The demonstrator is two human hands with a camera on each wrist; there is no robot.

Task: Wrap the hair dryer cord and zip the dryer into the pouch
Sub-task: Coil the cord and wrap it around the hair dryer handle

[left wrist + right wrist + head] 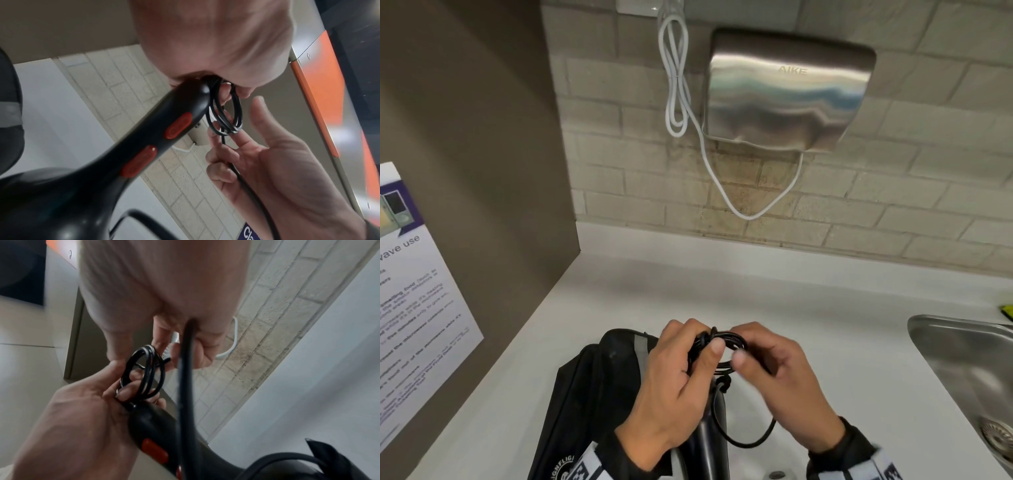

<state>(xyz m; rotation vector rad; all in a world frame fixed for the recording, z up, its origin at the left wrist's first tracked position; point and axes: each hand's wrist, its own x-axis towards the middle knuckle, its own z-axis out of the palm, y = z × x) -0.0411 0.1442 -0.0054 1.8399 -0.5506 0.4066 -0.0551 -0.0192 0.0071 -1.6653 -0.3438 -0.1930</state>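
The black hair dryer (pixel 714 442) with red switches (pixel 177 125) stands handle-up over the white counter (pixel 722 284). My left hand (pixel 698 342) grips the top of its handle together with a small coil of black cord (pixel 726 346). My right hand (pixel 743 342) meets the coil from the right, with its fingers curled round the loose cord (pixel 185 386). That cord loops down below the right wrist (pixel 750 443). The black pouch (pixel 585 394) lies on the counter under my left forearm, partly hidden. The coil (pixel 226 116) hangs between both hands.
A steel hand dryer (pixel 787 92) with a dangling white cable (pixel 678 85) hangs on the tiled wall ahead. At the right is a steel sink (pixel 969 377). A brown side panel with a printed notice (pixel 417 308) closes the left.
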